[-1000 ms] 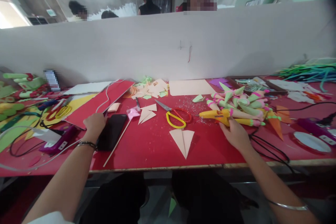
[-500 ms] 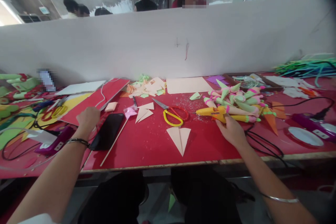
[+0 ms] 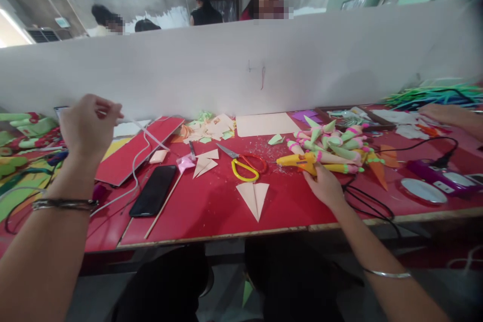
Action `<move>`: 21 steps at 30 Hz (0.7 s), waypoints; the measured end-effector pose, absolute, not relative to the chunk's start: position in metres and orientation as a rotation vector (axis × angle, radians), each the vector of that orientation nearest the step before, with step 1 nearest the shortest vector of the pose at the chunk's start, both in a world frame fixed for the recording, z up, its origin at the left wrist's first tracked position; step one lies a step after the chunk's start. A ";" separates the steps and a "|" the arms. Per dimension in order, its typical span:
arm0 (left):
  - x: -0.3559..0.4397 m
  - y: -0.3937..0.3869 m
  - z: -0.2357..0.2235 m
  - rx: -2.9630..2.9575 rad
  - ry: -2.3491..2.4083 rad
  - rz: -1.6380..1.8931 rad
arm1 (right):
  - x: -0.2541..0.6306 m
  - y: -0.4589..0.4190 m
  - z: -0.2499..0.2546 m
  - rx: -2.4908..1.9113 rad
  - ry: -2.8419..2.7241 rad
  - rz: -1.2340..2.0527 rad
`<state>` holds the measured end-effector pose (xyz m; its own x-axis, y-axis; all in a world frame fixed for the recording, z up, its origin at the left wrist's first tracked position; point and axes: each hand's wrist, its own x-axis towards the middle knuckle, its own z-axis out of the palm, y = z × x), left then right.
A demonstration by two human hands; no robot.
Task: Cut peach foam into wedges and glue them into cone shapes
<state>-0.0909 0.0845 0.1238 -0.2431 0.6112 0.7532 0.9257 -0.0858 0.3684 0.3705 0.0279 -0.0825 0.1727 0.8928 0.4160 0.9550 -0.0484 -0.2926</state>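
The red table (image 3: pixel 211 211) has its front edge at 6 o'clock, with open surface between black phone (image 3: pixel 153 191) and folded paper (image 3: pixel 249 197). At 10 o'clock, the left hand (image 3: pixel 88 123) is raised, its grip I cannot tell. At 4 o'clock, the right hand (image 3: pixel 325 183) is closed around the yellow glue gun (image 3: pixel 306 161), nozzle toward 9.

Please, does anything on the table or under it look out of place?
A green pointed piece lies on the floor, below the red table, perhaps dropped. Small pale bits are scattered messily near the scissors.
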 end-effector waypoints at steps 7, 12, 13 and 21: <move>-0.040 0.073 0.146 -1.833 -1.433 -1.711 | 0.370 0.029 -0.082 -1.941 -1.728 -0.153; -0.012 0.073 0.152 -1.897 -1.462 -1.740 | 0.370 0.030 -0.082 -1.956 -1.714 -0.140; -0.009 0.074 0.150 -1.922 -1.502 -1.731 | 0.370 0.030 -0.082 -1.959 -1.708 -0.135; 0.000 0.067 0.098 -2.048 -1.737 -1.403 | 0.364 0.026 -0.074 -1.933 -1.674 -0.037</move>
<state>0.0001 0.0665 0.0976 -0.0825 0.7210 0.6880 0.8241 -0.3387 0.4539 0.3645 0.0258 -0.0737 0.2134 0.8996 0.3811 0.9156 -0.0481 -0.3992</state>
